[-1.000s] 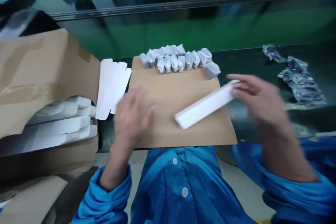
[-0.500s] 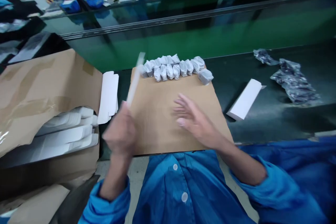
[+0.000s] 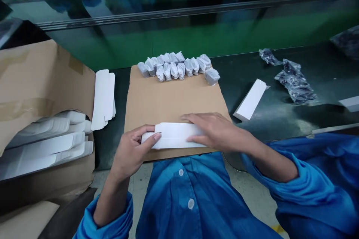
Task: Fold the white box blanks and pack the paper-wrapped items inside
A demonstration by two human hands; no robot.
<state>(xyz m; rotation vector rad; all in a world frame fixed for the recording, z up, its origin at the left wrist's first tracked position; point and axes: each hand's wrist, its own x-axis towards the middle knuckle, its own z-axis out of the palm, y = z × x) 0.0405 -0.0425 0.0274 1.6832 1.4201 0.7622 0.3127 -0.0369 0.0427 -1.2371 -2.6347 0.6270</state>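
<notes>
A flattened white carton (image 3: 176, 135) lies crosswise over the near part of the cardboard sheet (image 3: 174, 99). My left hand (image 3: 134, 147) pinches its left end, thumb on top. At the other end, my right hand (image 3: 213, 129) has its thumb at the near edge and its fingers over the far edge, gripping it. Several small grey wrapped packets (image 3: 174, 70) stand in rows along the sheet's far edge, with one packet (image 3: 212, 76) a little apart at the right.
To the left, a large cardboard box (image 3: 47, 78) holds many flat white cartons (image 3: 53, 145); more flat cartons (image 3: 103, 99) lie beside it. On the right are a formed white box (image 3: 250, 100) and dark items in clear plastic bags (image 3: 297, 82). Co-workers' hands show beyond the partition.
The white carton has come from upright in my left hand down to lying flat over the sheet. My right hand, empty before, now grips its right end. The view has shifted slightly.
</notes>
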